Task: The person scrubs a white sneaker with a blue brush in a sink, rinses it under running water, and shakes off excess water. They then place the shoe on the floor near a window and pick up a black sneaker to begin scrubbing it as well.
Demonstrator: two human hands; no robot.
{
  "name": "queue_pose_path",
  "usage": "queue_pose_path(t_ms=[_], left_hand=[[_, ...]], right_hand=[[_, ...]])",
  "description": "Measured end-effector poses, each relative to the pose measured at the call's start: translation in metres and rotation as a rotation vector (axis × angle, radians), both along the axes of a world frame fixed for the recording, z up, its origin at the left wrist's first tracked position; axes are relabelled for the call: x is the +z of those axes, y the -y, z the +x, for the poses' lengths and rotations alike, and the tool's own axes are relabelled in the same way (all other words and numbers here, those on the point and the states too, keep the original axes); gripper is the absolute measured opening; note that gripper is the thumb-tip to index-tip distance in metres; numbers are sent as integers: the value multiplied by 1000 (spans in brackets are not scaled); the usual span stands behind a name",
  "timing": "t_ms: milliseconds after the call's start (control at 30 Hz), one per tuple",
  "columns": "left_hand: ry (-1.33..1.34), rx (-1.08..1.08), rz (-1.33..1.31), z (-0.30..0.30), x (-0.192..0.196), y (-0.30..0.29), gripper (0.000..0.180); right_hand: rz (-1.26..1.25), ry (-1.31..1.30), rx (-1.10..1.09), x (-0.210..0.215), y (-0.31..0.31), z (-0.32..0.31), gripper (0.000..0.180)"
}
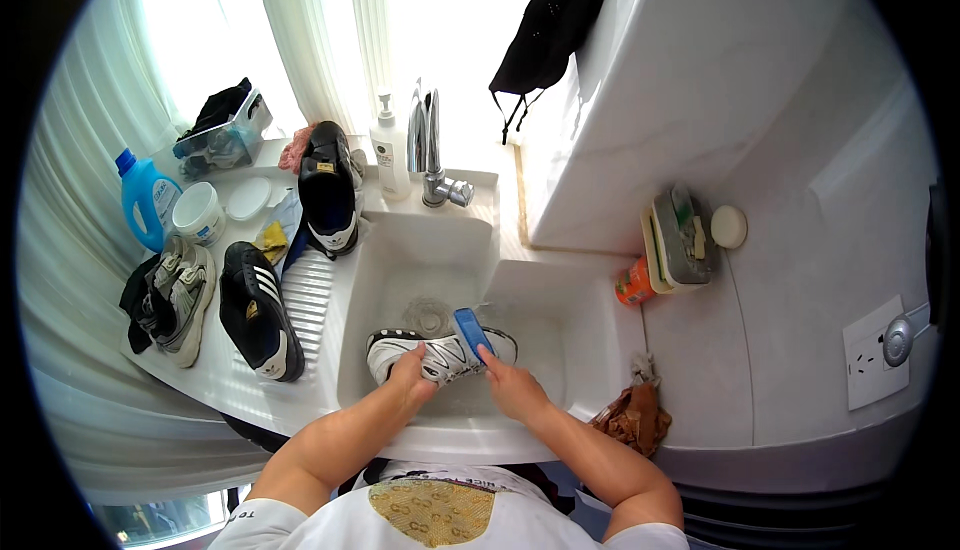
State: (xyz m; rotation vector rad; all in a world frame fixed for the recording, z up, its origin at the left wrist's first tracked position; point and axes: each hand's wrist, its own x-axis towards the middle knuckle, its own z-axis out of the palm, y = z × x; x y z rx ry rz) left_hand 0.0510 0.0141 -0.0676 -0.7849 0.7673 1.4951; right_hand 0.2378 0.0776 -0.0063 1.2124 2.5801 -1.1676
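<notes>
Over the basin of a white sink (570, 370), my left hand (407, 378) grips a white sneaker (448, 358) with dark trim, which lies on its side. My right hand (512, 386) is closed round the lower end of a blue brush (470, 334), whose head rests against the sneaker near its right end. The bristles are hidden from view. Behind the sneaker, the drain (428, 316) shows at the bottom of the basin.
Black shoes (262, 310) and grey sneakers (180, 300) stand on the left drainboard, near a blue detergent bottle (150, 200) and a white tub (198, 214). A chrome faucet (432, 150) and pump bottle (390, 155) stand behind. A wall-mounted holder (682, 240) hangs at right.
</notes>
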Motion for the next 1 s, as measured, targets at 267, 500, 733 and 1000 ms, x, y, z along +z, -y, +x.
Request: queue_pose_path(t_ms=[267, 500, 733, 1000], left_hand=[[32, 208, -29, -2, 11, -10, 40], [-43, 93, 17, -3, 12, -11, 44], [-267, -151, -76, -7, -4, -5, 32], [-578, -600, -87, -14, -2, 14, 47]], right_hand=[[69, 85, -35, -30, -15, -5, 50], [23, 305, -131, -18, -13, -15, 55], [74, 338, -55, -16, -7, -11, 55], [8, 787, -240, -84, -58, 28, 57]])
